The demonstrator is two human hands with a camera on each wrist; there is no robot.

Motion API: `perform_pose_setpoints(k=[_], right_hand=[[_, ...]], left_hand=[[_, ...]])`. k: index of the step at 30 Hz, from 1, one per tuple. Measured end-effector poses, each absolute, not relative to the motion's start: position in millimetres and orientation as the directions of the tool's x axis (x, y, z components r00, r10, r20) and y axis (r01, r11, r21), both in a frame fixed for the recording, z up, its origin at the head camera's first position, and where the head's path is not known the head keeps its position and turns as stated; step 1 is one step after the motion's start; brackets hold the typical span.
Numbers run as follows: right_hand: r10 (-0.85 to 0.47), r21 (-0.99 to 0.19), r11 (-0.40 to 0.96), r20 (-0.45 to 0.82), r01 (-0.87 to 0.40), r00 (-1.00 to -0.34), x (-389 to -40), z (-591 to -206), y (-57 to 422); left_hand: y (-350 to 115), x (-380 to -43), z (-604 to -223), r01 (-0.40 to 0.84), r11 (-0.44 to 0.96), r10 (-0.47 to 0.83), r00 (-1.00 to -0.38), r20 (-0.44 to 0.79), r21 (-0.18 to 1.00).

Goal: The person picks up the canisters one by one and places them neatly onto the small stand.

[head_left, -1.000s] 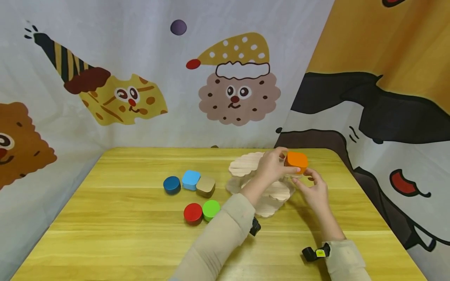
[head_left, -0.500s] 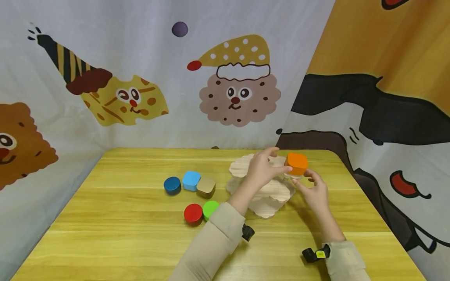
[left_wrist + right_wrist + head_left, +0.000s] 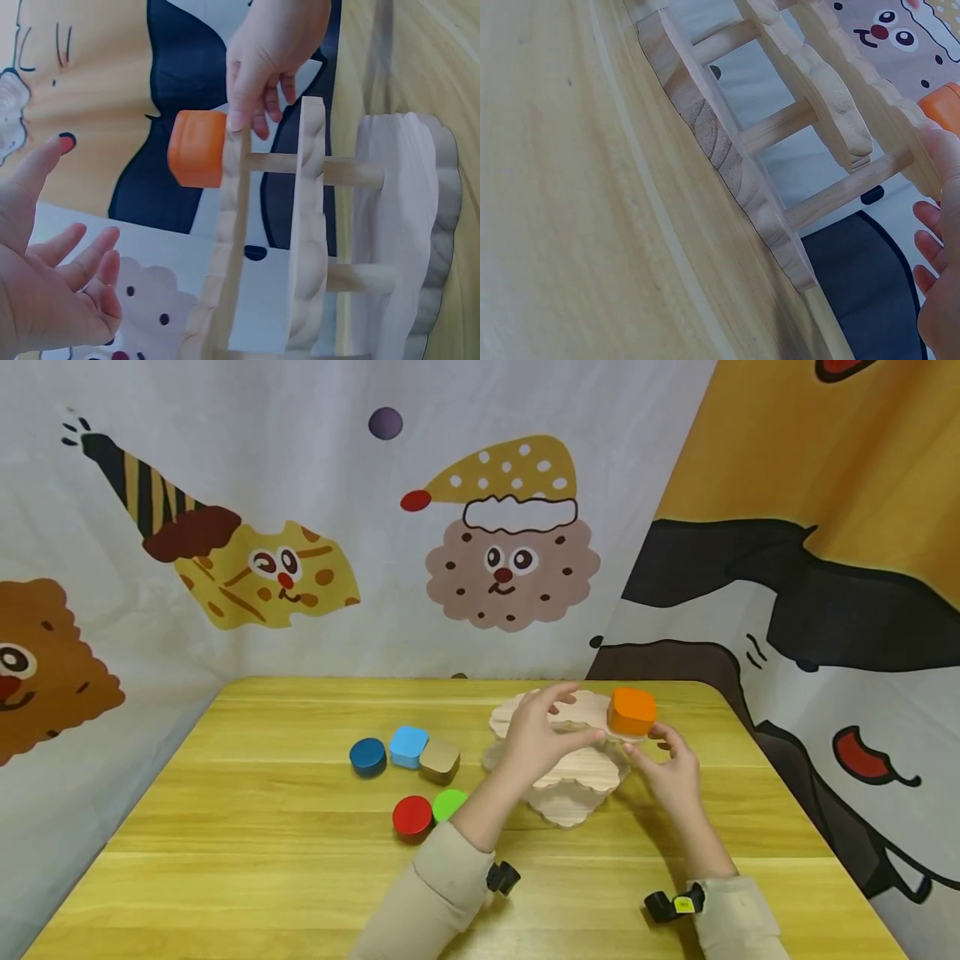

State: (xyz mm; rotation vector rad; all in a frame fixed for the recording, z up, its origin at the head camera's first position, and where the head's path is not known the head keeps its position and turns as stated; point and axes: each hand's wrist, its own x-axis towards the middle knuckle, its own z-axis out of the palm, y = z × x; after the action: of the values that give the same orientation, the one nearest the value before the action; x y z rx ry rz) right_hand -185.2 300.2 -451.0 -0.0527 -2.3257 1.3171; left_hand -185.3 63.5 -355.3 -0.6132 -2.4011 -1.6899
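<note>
A tiered wooden stand with scalloped boards (image 3: 573,768) stands on the right of the table. An orange rounded-square block (image 3: 632,710) sits on the right end of its top board. My right hand (image 3: 671,768) holds the edge of that board, thumb right beside the orange block (image 3: 199,148) and the other fingers curled below. In the right wrist view, the thumb lies against the board end, with round posts (image 3: 851,187) joining the tiers. My left hand (image 3: 536,735) hovers above the stand, left of the block, thumb and fingers spread and nothing between them.
Left of the stand lie a dark blue round block (image 3: 368,757), a light blue block (image 3: 408,746), a tan block (image 3: 439,760), a red round block (image 3: 412,818) and a green one (image 3: 448,804), partly behind the left sleeve. A printed curtain (image 3: 300,460) hangs behind the table.
My left hand has let go of the orange block and drawn back to the left. The block stays on the top board, and my right hand has kept its place.
</note>
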Motion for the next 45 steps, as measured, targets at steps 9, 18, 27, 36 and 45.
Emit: perform_pose_setpoints(k=[9, 18, 27, 36, 45], right_hand=[[0.262, -0.815, 0.551, 0.374, -0.181, -0.89, -185, -452, 302], [0.263, -0.819, 0.546, 0.37, -0.179, -0.891, -185, -453, 302], [0.259, -0.815, 0.547, 0.382, -0.191, -0.887, -186, -454, 302], [0.256, -0.821, 0.533, 0.384, -0.202, -0.887, -186, -453, 301], [0.26, -0.824, 0.53, 0.385, -0.202, -0.886, -186, -451, 300]], left_hand=[[36, -165, -358, 0.395, 0.24, 0.233, -0.91, 0.343, 0.887], [7, -151, -369, 0.346, 0.206, 0.239, -0.925, 0.296, 0.915], [-26, -142, -381, 0.351, 0.284, 0.216, -0.93, 0.297, 0.892], [-63, -135, -395, 0.325, 0.297, 0.186, -0.942, 0.279, 0.898], [-98, -128, -405, 0.256, 0.345, 0.198, -0.96, 0.196, 0.903]])
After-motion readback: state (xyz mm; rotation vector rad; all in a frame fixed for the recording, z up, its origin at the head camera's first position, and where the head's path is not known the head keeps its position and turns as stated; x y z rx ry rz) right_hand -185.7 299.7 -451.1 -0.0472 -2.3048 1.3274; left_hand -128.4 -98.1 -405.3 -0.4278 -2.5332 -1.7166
